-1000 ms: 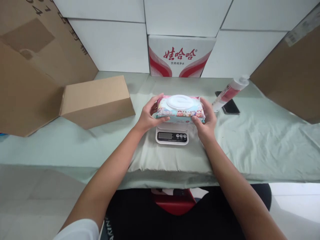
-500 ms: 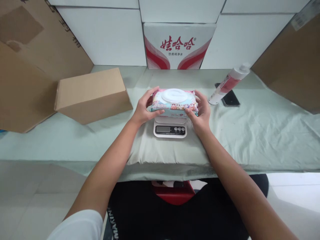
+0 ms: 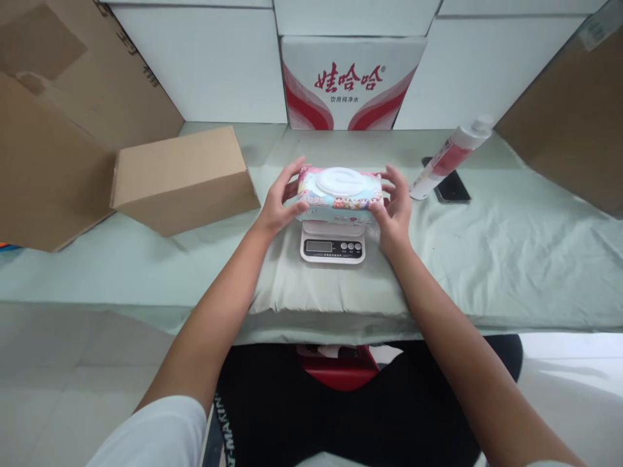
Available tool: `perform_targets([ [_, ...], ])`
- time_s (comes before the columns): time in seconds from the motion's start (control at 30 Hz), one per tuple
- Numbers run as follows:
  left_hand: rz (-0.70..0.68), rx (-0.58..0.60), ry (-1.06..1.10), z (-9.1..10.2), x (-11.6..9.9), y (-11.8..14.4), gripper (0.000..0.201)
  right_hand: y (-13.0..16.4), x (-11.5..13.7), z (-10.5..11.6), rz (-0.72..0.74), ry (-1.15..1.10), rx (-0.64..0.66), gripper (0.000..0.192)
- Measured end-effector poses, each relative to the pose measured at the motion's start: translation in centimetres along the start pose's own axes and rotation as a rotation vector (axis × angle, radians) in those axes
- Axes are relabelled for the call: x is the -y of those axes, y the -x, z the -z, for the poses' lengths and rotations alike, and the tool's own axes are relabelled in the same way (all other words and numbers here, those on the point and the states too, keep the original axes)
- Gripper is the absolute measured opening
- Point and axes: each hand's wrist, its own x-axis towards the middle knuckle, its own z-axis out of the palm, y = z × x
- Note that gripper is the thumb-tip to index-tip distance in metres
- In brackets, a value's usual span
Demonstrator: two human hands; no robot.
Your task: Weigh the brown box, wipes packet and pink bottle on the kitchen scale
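A pack of wet wipes (image 3: 343, 202) with a white oval flip lid lies on top of a small white kitchen scale (image 3: 333, 248). Only the scale's front panel, with its display and buttons, shows below the pack. At the pack's left end my left hand (image 3: 285, 200) has thumb and fingers spread apart, the thumb tip by the front corner. My right hand (image 3: 395, 207) is loosely opened around the right end, its thumb still at the front corner and its fingers behind.
A closed brown carton (image 3: 185, 175) sits to the left. On the right a white and red bottle (image 3: 450, 159) stands beside a dark phone (image 3: 453, 188). A white and red printed box (image 3: 353, 84) is at the back. Large cardboard sheets flank the green cloth-covered table (image 3: 516, 259).
Both thumbs have drawn outward from the front of the wipes pack, and the fingers have spread. The pack stays over the scale. The view has tilted slightly.
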Motion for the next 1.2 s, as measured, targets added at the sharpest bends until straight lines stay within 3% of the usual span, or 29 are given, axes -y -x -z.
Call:
perform_targets([
  [0.13,-0.043,-0.094,0.066,1.1,1.3,-0.5,0.103,-1.0,-2.3,0.8,-0.016,-0.020,-0.134,0.081],
  [0.33,-0.094,0.015,0.126,1.4,2.9,-0.8,0.096,-1.7,-4.3,0.7,0.077,-0.054,-0.084,0.076],
  [0.7,-0.219,0.140,-0.192,1.1,1.2,-0.4,0.121,-1.0,-2.9,0.5,0.197,0.016,0.086,0.081],
  [0.97,-0.206,0.086,-0.171,0.7,2.1,-0.4,0.114,-1.0,-1.9,0.7,0.225,0.170,0.148,0.101],
  [1.2,-0.196,0.083,-0.195,0.3,1.8,-0.2,0.114,-0.8,-2.0,0.2,0.201,0.071,0.110,0.096],
])
